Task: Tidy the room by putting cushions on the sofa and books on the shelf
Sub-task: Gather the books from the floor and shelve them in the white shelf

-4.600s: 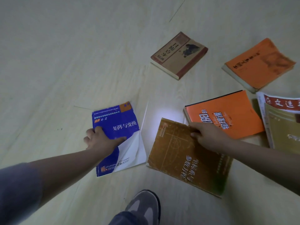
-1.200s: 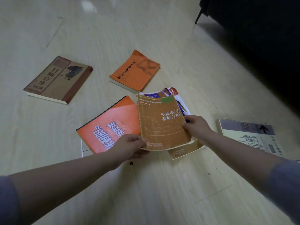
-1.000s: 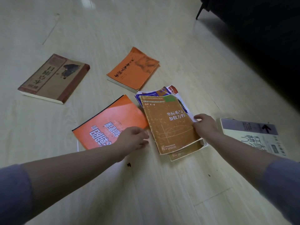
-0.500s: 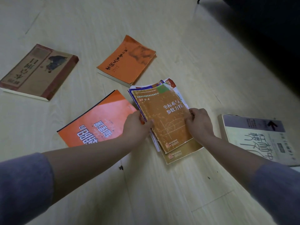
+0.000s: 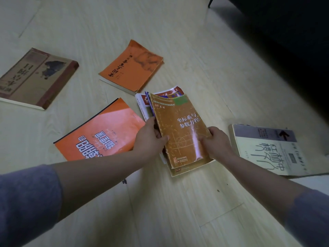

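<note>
Pile [image 5: 145,104]: thin softcover books, glossy brown rectangular paperback [image 5: 181,127] on top, edges uneven, on pale wood-plank floor [image 5: 160,211].
Left hand [image 5: 149,139]: fingers curled, grips pile's left edge.
Right hand [image 5: 216,142]: grips its right edge.

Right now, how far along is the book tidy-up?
Done: several books sit in one stack. In hand: left hand and right hand grip its sides. Left: big orange book, small orange book, tan book and white book lie loose on the floor. No shelf or cushions in view.
</note>
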`<act>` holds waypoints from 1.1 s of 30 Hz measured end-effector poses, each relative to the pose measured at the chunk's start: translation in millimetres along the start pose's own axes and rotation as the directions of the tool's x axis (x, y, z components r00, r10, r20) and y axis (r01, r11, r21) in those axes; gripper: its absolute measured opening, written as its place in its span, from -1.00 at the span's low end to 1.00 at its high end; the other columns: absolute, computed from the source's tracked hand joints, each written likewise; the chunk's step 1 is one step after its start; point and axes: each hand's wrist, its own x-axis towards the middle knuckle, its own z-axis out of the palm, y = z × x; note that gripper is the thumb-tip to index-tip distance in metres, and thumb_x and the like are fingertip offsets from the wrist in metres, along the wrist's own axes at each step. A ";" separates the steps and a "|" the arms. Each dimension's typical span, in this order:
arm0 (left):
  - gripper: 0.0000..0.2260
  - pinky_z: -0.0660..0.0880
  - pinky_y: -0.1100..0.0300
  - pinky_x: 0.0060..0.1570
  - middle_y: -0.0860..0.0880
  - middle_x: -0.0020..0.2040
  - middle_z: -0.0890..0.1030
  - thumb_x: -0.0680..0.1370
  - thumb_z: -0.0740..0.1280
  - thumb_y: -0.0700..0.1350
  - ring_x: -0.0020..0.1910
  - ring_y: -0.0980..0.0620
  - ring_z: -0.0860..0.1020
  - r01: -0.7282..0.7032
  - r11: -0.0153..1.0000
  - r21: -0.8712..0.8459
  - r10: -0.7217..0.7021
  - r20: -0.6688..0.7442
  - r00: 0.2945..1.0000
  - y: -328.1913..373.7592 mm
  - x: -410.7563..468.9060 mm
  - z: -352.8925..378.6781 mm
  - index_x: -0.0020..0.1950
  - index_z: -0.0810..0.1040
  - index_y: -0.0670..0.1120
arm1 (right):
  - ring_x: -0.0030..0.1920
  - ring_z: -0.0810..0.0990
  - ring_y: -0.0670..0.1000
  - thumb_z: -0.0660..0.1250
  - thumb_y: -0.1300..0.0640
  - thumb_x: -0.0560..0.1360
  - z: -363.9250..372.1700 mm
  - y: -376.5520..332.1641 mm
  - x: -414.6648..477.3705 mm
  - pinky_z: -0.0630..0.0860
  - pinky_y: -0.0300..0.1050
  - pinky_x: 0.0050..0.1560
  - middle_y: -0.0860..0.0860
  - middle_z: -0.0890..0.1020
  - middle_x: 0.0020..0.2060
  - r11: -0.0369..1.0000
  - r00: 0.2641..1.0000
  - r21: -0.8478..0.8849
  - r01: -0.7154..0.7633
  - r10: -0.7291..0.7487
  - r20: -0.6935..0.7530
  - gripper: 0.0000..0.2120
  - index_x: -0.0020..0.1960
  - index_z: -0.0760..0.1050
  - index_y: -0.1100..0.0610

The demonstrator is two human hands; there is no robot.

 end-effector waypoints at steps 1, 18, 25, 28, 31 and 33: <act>-0.64 0.55 0.04 -0.20 0.04 -0.29 0.47 0.48 0.41 -0.17 -0.24 -0.01 0.56 0.032 0.999 -0.014 -0.031 0.021 0.999 -1.4 -1.7 2.2 0.23 0.41 -0.05 | -0.22 0.53 0.06 0.29 0.14 0.46 -1.7 2.0 -2.9 0.33 -0.17 -0.37 -0.03 0.56 -0.27 1.000 1.000 0.006 -0.018 0.018 -0.007 -0.97 -0.13 0.48 0.09; -0.51 0.48 0.01 0.13 -0.16 0.25 0.37 0.49 0.40 -0.02 0.18 -0.15 0.46 0.314 0.945 0.087 -0.312 -0.041 0.949 -9.3 12.2 11.3 0.30 0.29 -0.17 | 0.03 0.52 0.20 0.22 0.19 0.54 2.9 30.0 -19.1 0.37 -0.08 -0.12 0.16 0.51 0.12 0.996 0.999 -0.075 -0.048 0.049 0.013 -0.64 0.32 0.31 0.20; -0.59 0.48 0.10 -0.10 -0.15 0.18 0.50 0.50 0.37 -0.05 0.06 -0.13 0.53 0.318 0.945 0.074 -0.315 -0.052 0.948 -12.2 24.3 4.4 0.25 0.36 -0.18 | -0.11 0.52 0.06 0.18 0.31 0.51 2.7 19.3 -7.8 0.39 -0.15 -0.27 0.13 0.58 0.07 0.988 0.994 0.148 -0.047 0.061 -0.094 -0.67 0.26 0.41 0.18; -0.61 0.54 0.03 -0.05 -0.15 0.11 0.51 0.52 0.36 -0.05 0.03 -0.16 0.56 0.312 0.945 0.096 -0.307 -0.060 0.950 -12.0 27.8 0.9 0.25 0.35 -0.20 | -0.07 0.47 0.05 0.17 0.29 0.54 7.9 6.5 5.4 0.35 -0.16 -0.14 0.15 0.52 0.17 0.990 0.986 0.139 -0.001 0.024 -0.166 -0.65 0.32 0.38 0.19; -0.60 0.57 -0.06 -0.02 -0.13 0.05 0.48 0.52 0.37 -0.03 -0.01 -0.18 0.58 0.330 0.942 0.065 -0.326 -0.061 0.943 -12.6 30.3 0.2 0.23 0.34 -0.21 | 0.00 0.51 0.12 0.19 0.26 0.54 14.3 -2.5 20.2 0.33 -0.16 -0.10 0.16 0.50 0.20 0.995 0.990 0.098 -0.014 0.027 -0.139 -0.64 0.33 0.37 0.20; -0.59 0.57 -0.04 -0.01 -0.12 0.04 0.49 0.51 0.38 -0.01 -0.01 -0.17 0.58 0.334 0.941 0.057 -0.331 -0.065 0.942 -13.9 32.7 -0.3 0.21 0.36 -0.21 | 0.02 0.54 0.16 0.22 0.19 0.52 15.5 -2.1 27.5 0.37 -0.12 -0.12 0.17 0.51 0.15 1.000 0.991 0.003 -0.023 0.023 -0.129 -0.72 0.22 0.45 0.18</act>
